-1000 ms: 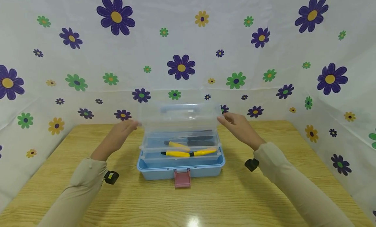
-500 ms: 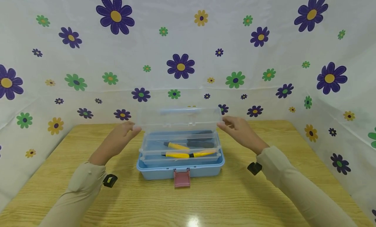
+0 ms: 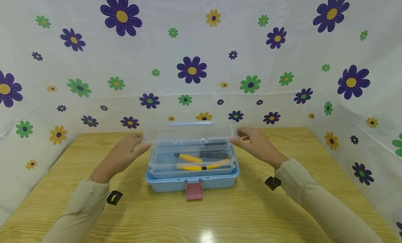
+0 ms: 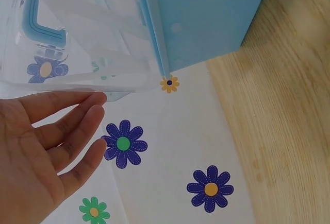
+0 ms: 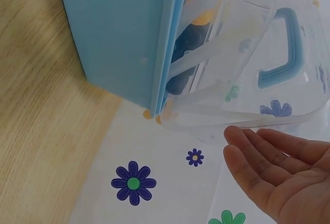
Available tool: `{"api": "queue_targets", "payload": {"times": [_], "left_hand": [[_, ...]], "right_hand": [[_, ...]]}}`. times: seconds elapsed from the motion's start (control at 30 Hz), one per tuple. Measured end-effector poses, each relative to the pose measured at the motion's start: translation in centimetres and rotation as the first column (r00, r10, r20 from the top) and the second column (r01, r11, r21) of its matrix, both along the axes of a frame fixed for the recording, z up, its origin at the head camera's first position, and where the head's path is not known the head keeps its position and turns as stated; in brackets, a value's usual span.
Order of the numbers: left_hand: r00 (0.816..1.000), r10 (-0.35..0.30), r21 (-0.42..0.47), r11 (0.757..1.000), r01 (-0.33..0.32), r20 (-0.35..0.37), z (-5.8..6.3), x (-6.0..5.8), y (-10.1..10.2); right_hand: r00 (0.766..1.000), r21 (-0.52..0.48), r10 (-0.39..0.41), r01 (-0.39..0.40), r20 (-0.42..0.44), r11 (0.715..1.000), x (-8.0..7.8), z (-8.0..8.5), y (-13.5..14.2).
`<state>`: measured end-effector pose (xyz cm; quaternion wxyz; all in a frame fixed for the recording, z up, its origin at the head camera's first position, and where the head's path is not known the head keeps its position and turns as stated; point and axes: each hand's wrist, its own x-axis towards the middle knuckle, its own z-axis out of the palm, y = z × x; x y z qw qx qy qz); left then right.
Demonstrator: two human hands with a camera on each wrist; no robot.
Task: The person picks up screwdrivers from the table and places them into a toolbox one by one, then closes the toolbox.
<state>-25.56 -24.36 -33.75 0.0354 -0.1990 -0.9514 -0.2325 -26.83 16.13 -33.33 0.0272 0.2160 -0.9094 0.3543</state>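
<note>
A light blue toolbox (image 3: 210, 183) stands on the table, its clear lid (image 3: 191, 132) raised at a slant. The left hand (image 3: 120, 153) holds the lid's left end, thumb in front and fingers behind. At the opposite end, the right hand (image 3: 259, 146) holds the lid in the same way. In the left wrist view, loosely bent fingers (image 4: 72, 144) meet the lid's rim; the right wrist view shows the right fingers (image 5: 258, 154) at its rim too. Yellow-handled tools (image 3: 190, 158) and dark-handled tools (image 3: 213, 154) lie in the clear tray (image 3: 169, 164).
A pink latch (image 3: 194, 191) hangs down at the toolbox's front. A blue handle (image 5: 291, 49) is set in the lid. The wooden table (image 3: 157, 218) ends at a flower-patterned cloth (image 3: 169, 96) behind and at the sides.
The lid has tilted forward and down over the tray, and both hands have come down with it. The toolbox has stayed in place.
</note>
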Motion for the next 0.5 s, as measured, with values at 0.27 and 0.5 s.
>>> {"api": "queue_targets", "payload": {"times": [0.27,0.5], "left_hand": [[0.992,-0.024,-0.049,0.999,0.018,-0.123,-0.2,0.7,0.6],[0.992,-0.010,-0.071,0.997,0.002,-0.123,-0.5,1.0,0.7]], "right_hand": [[1.000,0.038,-0.001,0.002,-0.020,0.999,0.6,-0.4,-0.1],[0.999,0.021,0.004,-0.003,-0.043,1.000,1.3,-0.7,-0.1]]}}
